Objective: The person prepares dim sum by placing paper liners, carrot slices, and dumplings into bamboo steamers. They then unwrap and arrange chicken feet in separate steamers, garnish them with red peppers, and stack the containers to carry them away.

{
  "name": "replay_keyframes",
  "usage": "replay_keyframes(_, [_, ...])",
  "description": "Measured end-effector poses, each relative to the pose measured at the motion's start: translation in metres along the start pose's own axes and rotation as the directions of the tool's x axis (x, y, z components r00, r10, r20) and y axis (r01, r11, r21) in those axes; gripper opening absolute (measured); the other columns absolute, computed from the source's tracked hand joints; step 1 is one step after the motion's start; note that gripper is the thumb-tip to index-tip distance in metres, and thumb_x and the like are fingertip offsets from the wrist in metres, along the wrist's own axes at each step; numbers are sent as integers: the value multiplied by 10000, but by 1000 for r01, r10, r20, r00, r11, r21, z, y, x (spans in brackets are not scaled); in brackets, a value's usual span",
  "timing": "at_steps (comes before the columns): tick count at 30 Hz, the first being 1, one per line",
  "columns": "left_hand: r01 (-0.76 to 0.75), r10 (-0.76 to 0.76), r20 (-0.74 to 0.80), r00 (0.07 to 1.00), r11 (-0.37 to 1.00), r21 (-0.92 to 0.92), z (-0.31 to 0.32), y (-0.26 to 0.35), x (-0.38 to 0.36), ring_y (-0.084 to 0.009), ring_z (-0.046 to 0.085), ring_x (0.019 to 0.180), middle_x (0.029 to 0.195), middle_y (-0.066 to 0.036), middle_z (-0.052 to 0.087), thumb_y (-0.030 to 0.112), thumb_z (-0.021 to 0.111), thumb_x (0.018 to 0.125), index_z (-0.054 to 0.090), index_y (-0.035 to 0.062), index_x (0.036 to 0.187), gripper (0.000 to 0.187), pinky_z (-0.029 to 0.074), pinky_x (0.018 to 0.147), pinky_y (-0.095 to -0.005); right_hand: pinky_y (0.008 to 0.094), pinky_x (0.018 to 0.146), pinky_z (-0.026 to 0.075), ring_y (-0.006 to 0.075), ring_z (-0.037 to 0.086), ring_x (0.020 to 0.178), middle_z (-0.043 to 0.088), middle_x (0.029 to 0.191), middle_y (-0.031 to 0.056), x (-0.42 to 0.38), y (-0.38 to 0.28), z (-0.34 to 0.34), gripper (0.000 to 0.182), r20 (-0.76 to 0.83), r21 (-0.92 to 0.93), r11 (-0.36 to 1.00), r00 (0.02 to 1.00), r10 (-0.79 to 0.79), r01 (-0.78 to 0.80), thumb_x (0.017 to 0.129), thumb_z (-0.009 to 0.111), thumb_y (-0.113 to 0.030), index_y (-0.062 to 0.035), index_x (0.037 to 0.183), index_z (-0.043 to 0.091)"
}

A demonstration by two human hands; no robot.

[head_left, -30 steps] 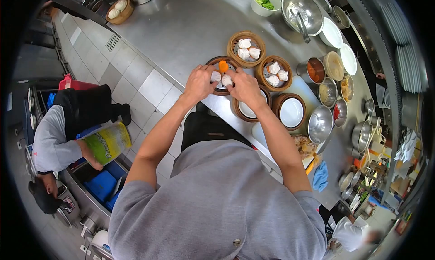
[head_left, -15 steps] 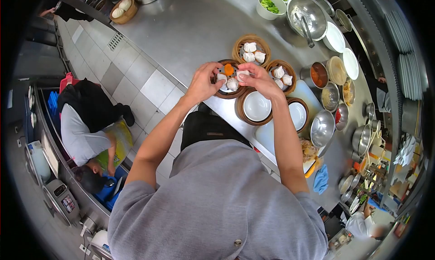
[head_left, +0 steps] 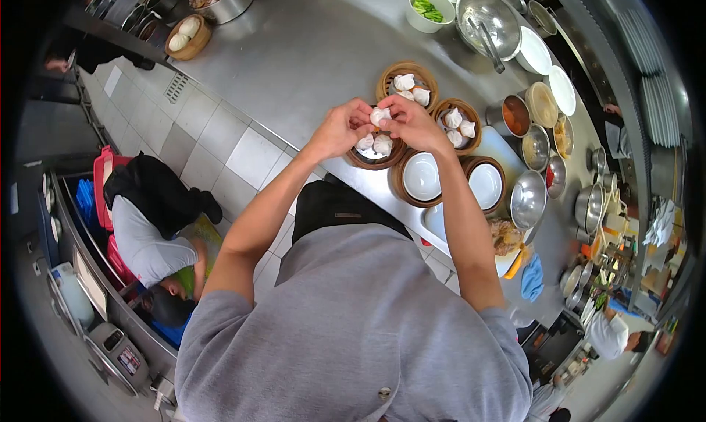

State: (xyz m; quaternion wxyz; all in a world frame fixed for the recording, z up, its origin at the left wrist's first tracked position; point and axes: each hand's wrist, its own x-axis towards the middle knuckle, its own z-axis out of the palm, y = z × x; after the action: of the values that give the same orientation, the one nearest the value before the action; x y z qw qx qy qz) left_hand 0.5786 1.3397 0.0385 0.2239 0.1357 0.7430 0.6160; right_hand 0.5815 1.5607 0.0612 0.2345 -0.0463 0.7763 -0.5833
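1. The steel table (head_left: 309,47) spans the upper part of the view and carries bamboo steamers, metal bowls and white plates.
2. A person in a grey top crouches on the tiled floor (head_left: 228,139) to the left, well apart from the table's things.
3. The nearest bamboo steamer (head_left: 368,159) sits at the table's front edge, directly under both hands, with two white dumplings (head_left: 373,144) lying in it.
4. Two more steamers with dumplings stand just behind it and to its right; two steamers holding empty white dishes (head_left: 422,176) sit beside the right forearm.
5. The left hand (head_left: 340,130) is curled, its fingertips pinching the left side of a single dumpling (head_left: 379,116).
6. The right hand (head_left: 413,124) is likewise clenched, fingertips grasping the same dumpling from the right.
7. That dumpling is held between the two hands, raised just above the nearest steamer, over its far rim.
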Motion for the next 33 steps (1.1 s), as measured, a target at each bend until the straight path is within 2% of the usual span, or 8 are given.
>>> replay_keyframes(2, [41, -41, -1, 999, 998, 41, -3, -3, 4, -122, 661, 813, 926, -64, 707, 21, 679, 943, 671, -12, 1096, 156, 545, 753, -291, 297, 743, 522, 126, 647, 863, 678, 986, 76, 3, 4, 2, 268, 35, -91, 996, 999, 7, -3, 955, 690, -123, -52, 1198, 602])
replay_keyframes(7, [-130, 140, 19, 990, 849, 512, -4, -8, 8, -269, 672, 746, 861, -140, 681, 53, 700, 857, 711, 12, 942, 95, 537, 708, -390, 455, 840, 535, 386, 683, 959, 700, 1075, 196, 5, 3, 15, 356, -62, -405, 910, 990, -129, 93, 855, 643, -4, -25, 1211, 641])
replay_keyframes(11, [-211, 274, -20, 962, 786, 581, -5, -11, 14, -346, 660, 764, 856, -142, 667, 51, 696, 813, 732, 34, 952, 145, 530, 708, -445, 467, 892, 516, 378, 656, 1043, 700, 1063, 214, 3, 3, 27, 305, -95, -474, 869, 973, -209, 140, 802, 600, 53, 5, 1087, 695])
replay_keyframes(14, [-149, 188, -3, 982, 790, 595, -8, -4, 14, -389, 680, 873, 932, -158, 695, 78, 675, 847, 731, 33, 897, 88, 541, 777, -477, 483, 918, 498, 403, 638, 1050, 694, 1077, 201, -2, 5, 33, 329, -144, -512, 844, 952, -269, 161, 800, 593, 64, 8, 1110, 686])
replay_keyframes(17, [-173, 183, 50, 982, 761, 625, -8, -11, 18, -344, 667, 786, 886, -138, 668, 111, 711, 854, 732, 31, 939, 119, 531, 717, -445, 487, 945, 483, 415, 621, 1070, 679, 1082, 201, -2, 11, 36, 336, -201, -572, 791, 897, -394, 219, 806, 594, 62, 13, 1127, 681])
replay_keyframes(23, [-159, 190, 8, 982, 799, 580, -9, -13, 20, -319, 668, 774, 880, -128, 689, 111, 720, 865, 732, 24, 958, 128, 529, 714, -430, 486, 953, 483, 413, 615, 1080, 660, 1091, 213, -8, 20, 33, 318, -289, -445, 884, 911, -295, 145, 824, 601, 47, 12, 1135, 662])
replay_keyframes(26, [-203, 267, -30, 963, 798, 567, -13, -11, 21, -264, 646, 732, 856, -126, 683, 94, 720, 871, 723, 6, 958, 123, 517, 686, -387, 501, 891, 504, 426, 625, 1030, 650, 1085, 209, -29, 12, 28, 293, -355, -496, 843, 836, -418, 210, 863, 612, 4, -7, 1154, 642])
replay_keyframes(33, [-275, 308, -9, 951, 862, 426, 43, 34, 12, -101, 570, 712, 822, -45, 634, 39, 719, 900, 696, -24, 913, 67, 474, 642, -274, 358, 663, 529, 275, 668, 734, 691, 903, 143, -156, 15, 18, 161, -692, -289, 957, 687, -222, 19, 937, 697, -132, -23, 1056, 693])
